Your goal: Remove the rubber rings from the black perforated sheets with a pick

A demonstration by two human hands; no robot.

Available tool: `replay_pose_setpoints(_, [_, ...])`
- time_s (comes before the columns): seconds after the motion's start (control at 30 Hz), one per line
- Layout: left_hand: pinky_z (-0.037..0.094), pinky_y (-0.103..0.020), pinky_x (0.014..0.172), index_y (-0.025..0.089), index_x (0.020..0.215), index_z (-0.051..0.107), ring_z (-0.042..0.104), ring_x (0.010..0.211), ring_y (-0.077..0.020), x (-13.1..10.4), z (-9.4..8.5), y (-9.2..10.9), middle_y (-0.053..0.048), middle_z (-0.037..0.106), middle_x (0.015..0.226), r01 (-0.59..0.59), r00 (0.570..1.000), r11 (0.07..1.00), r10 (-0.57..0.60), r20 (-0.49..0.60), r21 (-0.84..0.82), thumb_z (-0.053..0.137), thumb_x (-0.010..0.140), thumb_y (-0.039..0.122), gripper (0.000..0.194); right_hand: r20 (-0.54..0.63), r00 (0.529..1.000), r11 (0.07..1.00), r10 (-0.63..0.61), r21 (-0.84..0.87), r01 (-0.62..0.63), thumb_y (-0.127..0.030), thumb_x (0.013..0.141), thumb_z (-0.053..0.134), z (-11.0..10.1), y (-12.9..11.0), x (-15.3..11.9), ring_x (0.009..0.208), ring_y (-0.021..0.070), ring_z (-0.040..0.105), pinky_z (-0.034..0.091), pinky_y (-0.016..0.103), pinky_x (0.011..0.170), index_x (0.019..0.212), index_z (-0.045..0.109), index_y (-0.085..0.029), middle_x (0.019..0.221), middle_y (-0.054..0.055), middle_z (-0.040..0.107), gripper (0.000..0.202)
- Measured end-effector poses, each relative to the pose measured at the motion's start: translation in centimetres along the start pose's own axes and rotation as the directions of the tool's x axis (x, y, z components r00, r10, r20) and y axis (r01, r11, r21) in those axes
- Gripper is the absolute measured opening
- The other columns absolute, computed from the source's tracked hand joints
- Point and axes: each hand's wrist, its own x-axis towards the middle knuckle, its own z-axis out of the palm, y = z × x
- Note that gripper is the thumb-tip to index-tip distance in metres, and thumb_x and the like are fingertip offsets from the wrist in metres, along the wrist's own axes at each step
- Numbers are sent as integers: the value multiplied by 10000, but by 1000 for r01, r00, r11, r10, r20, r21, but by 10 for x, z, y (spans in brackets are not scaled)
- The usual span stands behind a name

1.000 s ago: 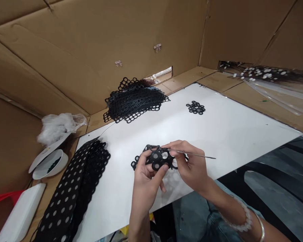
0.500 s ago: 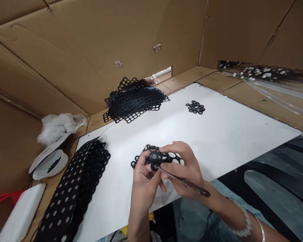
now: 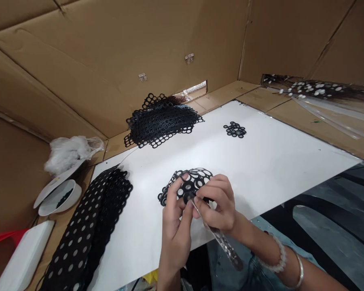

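Note:
Over the white tabletop, my left hand (image 3: 176, 230) is closed on a black openwork piece of joined rings (image 3: 200, 173), pinching its near edge between thumb and fingers. My right hand (image 3: 218, 202) is closed around a slim metal tool (image 3: 223, 242); its patterned handle slants down towards the lower right. The tool's tip meets the rings beside my left thumb, but the fingers partly hide it. Other fingers of my right hand rest against the right side of the ring piece.
A pile of black ring mesh (image 3: 166, 119) lies at the back, and a small ring cluster (image 3: 235, 129) at the right. Dotted black fabric (image 3: 75, 238) runs along the left edge, near a white bowl (image 3: 74, 198) and a plastic bag (image 3: 71, 153). Cardboard walls (image 3: 124, 44) enclose the table.
The ring piece has been turned and now stands up more behind my fingers. My right hand has drawn in its fingers, and the tool's handle has swung down to point more steeply.

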Motion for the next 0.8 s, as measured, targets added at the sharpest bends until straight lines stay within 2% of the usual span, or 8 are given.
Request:
replay_pose_setpoints(0.1, [493,-313,630,231,1179,604,609,668,-236,-3,7,-2,-31,633,683,-79,995,996,82,-65,48,625,808,351,391,-49,999,1000,-24,19,25,28,703,502,3,2,-2,738,144,484,440,336,670,593,366,-212,794,-15,553,297])
replay_pose_setpoints(0.2, [486,-305,634,242,1130,622,618,671,-229,-4,7,-4,-26,646,681,-148,987,981,155,-39,128,592,838,345,311,3,1000,1000,-10,17,10,-58,764,506,0,9,2,756,165,494,436,347,641,653,426,-232,832,15,576,222])
replay_pose_setpoints(0.3, [489,-295,729,255,1247,536,633,784,-205,-3,3,-4,-55,689,982,-131,991,964,119,64,230,553,886,322,367,136,991,1000,-7,19,5,-136,827,484,-8,16,10,783,181,541,468,364,650,735,474,-234,883,48,624,135])
replay_pose_setpoints(0.43, [476,-270,818,265,1358,424,592,1011,-207,0,6,-6,-64,491,1388,-52,998,991,48,32,125,540,895,389,493,170,984,999,-48,21,45,-112,859,432,-13,16,13,868,176,626,535,380,810,755,481,-235,939,57,688,169])
replay_pose_setpoints(0.57, [492,-258,682,239,1366,414,636,843,-202,2,12,-8,-63,656,1131,50,999,998,-50,-9,42,585,861,407,559,142,978,966,154,186,-179,-122,890,427,-12,11,13,829,165,674,568,374,830,800,526,-235,860,43,710,176])
replay_pose_setpoints(0.63, [501,-270,674,236,1369,425,643,771,-207,1,14,-7,-49,697,975,63,998,996,-63,-1,64,599,850,404,573,116,922,871,370,301,-388,-131,906,413,-14,9,18,786,157,680,575,358,803,796,552,-224,805,36,699,200])
replay_pose_setpoints(0.7, [513,-294,714,240,1366,452,650,777,-226,0,16,-6,-49,707,923,48,999,995,-49,7,82,610,838,408,576,104,816,730,569,393,-560,-174,928,421,-19,11,28,753,152,679,574,333,763,773,565,-215,746,25,682,216])
replay_pose_setpoints(0.8, [520,-327,780,259,1370,474,660,842,-254,2,20,-7,-61,714,1002,40,998,995,-43,34,95,626,815,432,601,94,709,587,699,490,-644,-325,941,463,-35,31,46,701,154,671,567,315,692,762,535,-210,716,20,676,225])
